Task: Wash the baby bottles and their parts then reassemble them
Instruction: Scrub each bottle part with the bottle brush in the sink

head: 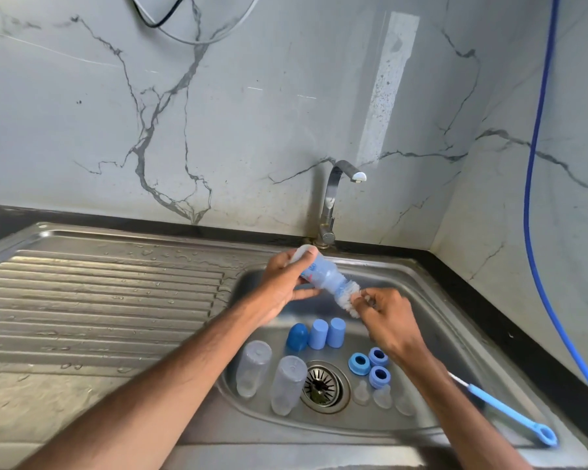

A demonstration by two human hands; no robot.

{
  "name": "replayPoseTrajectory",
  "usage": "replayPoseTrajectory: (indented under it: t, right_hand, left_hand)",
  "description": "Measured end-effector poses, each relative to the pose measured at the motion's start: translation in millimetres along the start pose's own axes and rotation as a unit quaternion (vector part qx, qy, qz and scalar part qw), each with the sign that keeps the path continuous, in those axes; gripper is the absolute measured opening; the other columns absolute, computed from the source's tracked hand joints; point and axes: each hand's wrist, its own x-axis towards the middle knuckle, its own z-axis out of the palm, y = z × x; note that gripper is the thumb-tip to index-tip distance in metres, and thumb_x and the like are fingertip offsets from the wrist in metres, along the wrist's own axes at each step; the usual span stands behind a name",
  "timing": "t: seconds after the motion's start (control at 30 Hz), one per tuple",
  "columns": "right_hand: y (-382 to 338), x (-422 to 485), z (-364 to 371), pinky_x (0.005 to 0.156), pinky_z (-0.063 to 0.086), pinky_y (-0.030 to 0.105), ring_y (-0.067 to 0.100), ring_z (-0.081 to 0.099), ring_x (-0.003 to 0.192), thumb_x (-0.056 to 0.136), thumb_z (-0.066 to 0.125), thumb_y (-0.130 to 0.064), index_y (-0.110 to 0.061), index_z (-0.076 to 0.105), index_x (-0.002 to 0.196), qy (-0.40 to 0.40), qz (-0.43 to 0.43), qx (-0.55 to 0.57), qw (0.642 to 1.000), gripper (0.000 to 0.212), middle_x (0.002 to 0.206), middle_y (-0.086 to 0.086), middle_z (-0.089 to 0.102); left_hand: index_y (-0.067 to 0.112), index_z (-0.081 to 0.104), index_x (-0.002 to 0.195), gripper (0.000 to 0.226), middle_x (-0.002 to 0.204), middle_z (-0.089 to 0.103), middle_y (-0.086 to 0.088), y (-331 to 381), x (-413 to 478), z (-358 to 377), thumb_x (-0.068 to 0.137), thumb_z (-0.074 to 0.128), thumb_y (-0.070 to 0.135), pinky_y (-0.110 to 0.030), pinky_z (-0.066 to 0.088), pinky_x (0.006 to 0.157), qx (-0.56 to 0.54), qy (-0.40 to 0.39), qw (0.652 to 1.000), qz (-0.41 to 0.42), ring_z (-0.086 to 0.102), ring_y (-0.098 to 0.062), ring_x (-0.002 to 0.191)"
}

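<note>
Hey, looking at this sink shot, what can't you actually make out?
Head view throughout.
- Print on the held bottle: blurred, partly under the left hand.
- Bottle brush: handle hidden in the right hand; only bristles show.
- Blue-handled brush on the sink rim: head end behind the right forearm.
- Clear teats by the drain: too faint for detail.

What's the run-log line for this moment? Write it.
left hand grips bottle | right hand holds brush in its mouth | tap no flow
</note>
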Motion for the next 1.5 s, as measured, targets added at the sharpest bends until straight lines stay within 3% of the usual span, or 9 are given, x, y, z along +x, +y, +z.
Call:
replayPoseTrajectory:
  t: [0.2,0.4,0.63,0.9,1.03,1.1,1.17,1.37,1.5]
  right_hand:
    - [-11.7,-10.1,-8.7,0.052,0.05,0.035,0.012,0.054,0.055,0.095,0.073,-0.029,-0.018,0.074,0.091,-0.049,-0.027,0.14,0.989,0.012,0.066,0.001,0.064]
    - [-3.8,-14.4,-13.2,0.089,0.052,0.026,0.004,0.055,0.108,0.072,0.093,-0.027,-0.039,0.04,0.137,-0.029,-0.122,-0.047,0.991,0.084,0.125,-0.016,0.047]
    - [-7.3,-14.9,-4.2,0.061,0.057,0.039,0.014,0.062,0.075,0.088,0.077,-0.003,-0.021,0.076,0.113,0.093,-0.221,-0.101,0.965,0.031,0.1,-0.008,0.06]
    - [-20.3,-21.1,-5.1,0.042,0.039,0.035,0.028,0.047,0.055,0.09,0.066,-0.003,-0.013,0.068,0.09,0.203,-0.203,-0.217,0.933,0.011,0.076,0.001,0.055]
    - [-26.5,-22.0,-7.0,0.052,0.031,0.036,0.029,0.041,0.056,0.091,0.052,-0.016,-0.016,0.044,0.065,0.118,-0.091,-0.182,0.972,0.027,0.061,0.0,0.05]
    - [-28.8,-15.8,-15.1,0.055,0.032,0.035,0.023,0.038,0.056,0.093,0.051,-0.016,-0.011,0.047,0.063,0.001,0.032,0.027,0.999,0.03,0.055,0.001,0.048]
    - [-29.7,-13.8,-19.3,0.05,0.031,0.031,0.017,0.034,0.054,0.094,0.049,-0.014,-0.01,0.056,0.063,-0.068,0.108,0.161,0.979,0.032,0.052,0.0,0.043]
    - [-24.1,-21.5,-11.6,0.077,0.056,0.034,0.008,0.064,0.087,0.084,0.077,-0.057,-0.033,0.062,0.124,0.076,-0.107,-0.079,0.988,0.049,0.112,-0.015,0.061]
    - [-26.8,-22.6,-8.2,0.075,0.057,0.025,0.002,0.062,0.085,0.079,0.088,-0.043,-0.029,0.07,0.121,0.071,-0.131,-0.051,0.988,0.048,0.105,-0.019,0.06]
  left_hand:
    - [0.003,0.06,0.125,0.043,0.116,0.072,-0.022,-1.9,-1.6,-15.2,0.099,0.065,0.037,-0.055,0.058,0.096,-0.026,0.003,0.999,-0.029,0.073,-0.034,0.106]
    - [-0.001,0.066,0.113,0.051,0.102,0.076,-0.021,7.9,5.0,-17.6,0.089,0.078,0.043,-0.04,0.065,0.071,-0.039,0.117,0.992,-0.03,0.077,-0.031,0.092]
    - [0.0,0.067,0.116,0.049,0.108,0.073,-0.023,13.3,6.9,-39.4,0.09,0.078,0.039,-0.038,0.065,0.066,-0.09,0.162,0.981,-0.055,0.076,-0.034,0.093]
    - [-0.001,0.059,0.132,0.054,0.13,0.065,-0.027,20.8,-0.1,-23.8,0.096,0.07,0.037,-0.043,0.064,0.085,-0.151,0.048,0.987,-0.033,0.07,-0.036,0.114]
    - [0.003,0.059,0.135,0.051,0.132,0.065,-0.023,23.6,-2.6,-23.3,0.099,0.066,0.038,-0.042,0.063,0.085,-0.136,-0.007,0.991,-0.02,0.07,-0.034,0.115]
    - [0.003,0.057,0.139,0.053,0.13,0.066,-0.021,25.6,-3.5,-24.1,0.1,0.063,0.039,-0.039,0.063,0.083,-0.124,-0.032,0.992,-0.015,0.071,-0.03,0.111]
    - [0.003,0.056,0.14,0.054,0.132,0.066,-0.022,26.7,-2.4,-24.9,0.101,0.062,0.039,-0.039,0.063,0.083,-0.116,-0.041,0.992,-0.008,0.071,-0.03,0.111]
    - [0.003,0.065,0.124,0.045,0.128,0.067,-0.026,20.7,2.5,-28.8,0.097,0.067,0.039,-0.044,0.064,0.085,-0.119,0.031,0.992,-0.015,0.07,-0.034,0.11]
    - [0.001,0.062,0.131,0.051,0.132,0.065,-0.027,21.7,1.1,-30.2,0.098,0.067,0.039,-0.043,0.063,0.085,-0.109,0.002,0.994,-0.013,0.07,-0.034,0.114]
